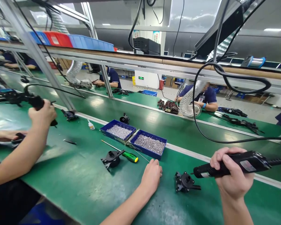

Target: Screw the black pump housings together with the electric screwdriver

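Note:
My right hand is wrapped round a black electric screwdriver, tilted nearly level with its tip pointing left. Just left of that tip, a black plastic part with a round hub lies on the green bench. My left hand rests closed on the bench in front of the screw trays. A thin metal rod runs from its fingertips toward the trays; its other end is hidden. Two blue trays hold many small screws. A second black part lies beside a green-and-yellow screwdriver.
At left a co-worker's arm reaches over the bench with another black power driver. A small white bottle and tweezers lie nearby. A metal frame post and hanging black cable cross the space. Other people sit opposite.

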The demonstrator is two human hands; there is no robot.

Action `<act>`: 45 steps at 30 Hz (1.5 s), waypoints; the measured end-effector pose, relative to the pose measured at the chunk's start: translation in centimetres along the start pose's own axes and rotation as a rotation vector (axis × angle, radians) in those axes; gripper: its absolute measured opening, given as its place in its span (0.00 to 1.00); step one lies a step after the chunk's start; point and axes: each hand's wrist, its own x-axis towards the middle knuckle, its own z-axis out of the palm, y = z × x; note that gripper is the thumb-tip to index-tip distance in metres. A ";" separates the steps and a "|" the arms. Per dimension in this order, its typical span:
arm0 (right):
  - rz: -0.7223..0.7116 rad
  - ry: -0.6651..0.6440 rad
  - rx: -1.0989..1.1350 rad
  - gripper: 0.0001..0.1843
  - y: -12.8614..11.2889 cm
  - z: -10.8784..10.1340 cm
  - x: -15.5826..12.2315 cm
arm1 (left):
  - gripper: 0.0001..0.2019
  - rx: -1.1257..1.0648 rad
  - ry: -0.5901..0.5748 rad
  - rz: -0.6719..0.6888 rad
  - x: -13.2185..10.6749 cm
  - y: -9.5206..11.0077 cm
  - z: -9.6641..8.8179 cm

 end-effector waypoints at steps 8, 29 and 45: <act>-0.002 -0.094 -0.026 0.10 2.1 0.6 -0.9 | 0.10 -0.522 -0.008 -0.044 -1.3 3.7 0.1; 0.112 -0.300 -0.245 0.09 4.0 0.3 -2.2 | 0.11 -1.346 -0.256 -0.613 -1.5 9.1 2.2; 0.181 -0.337 -0.218 0.11 4.5 0.4 -1.7 | 0.23 -1.394 -0.166 -0.539 -4.0 10.8 2.2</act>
